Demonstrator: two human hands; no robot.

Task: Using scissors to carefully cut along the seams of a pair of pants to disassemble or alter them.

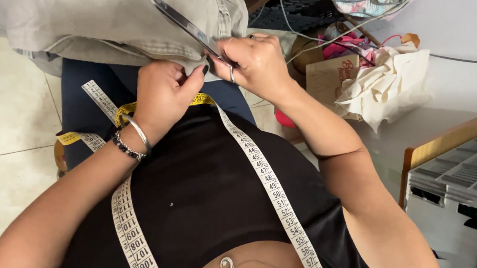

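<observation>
Two hands show: the left hand (161, 94) at about 11 o'clock of centre and the right hand (253, 61) at 12 o'clock, with one pair of scissors (185, 24) and one grey garment (105, 23) above them. One measuring tape (263, 176) hangs around the neck, and two bracelets (131, 138) circle the left wrist. At 2 o'clock lie one cardboard box (326, 76) and one cream cloth (384, 86).

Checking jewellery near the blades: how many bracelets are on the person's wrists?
2, both on the left wrist: a plain silver metal bangle and, just behind it, a dark beaded bracelet. The right wrist is bare, though its underside is hidden.
</observation>
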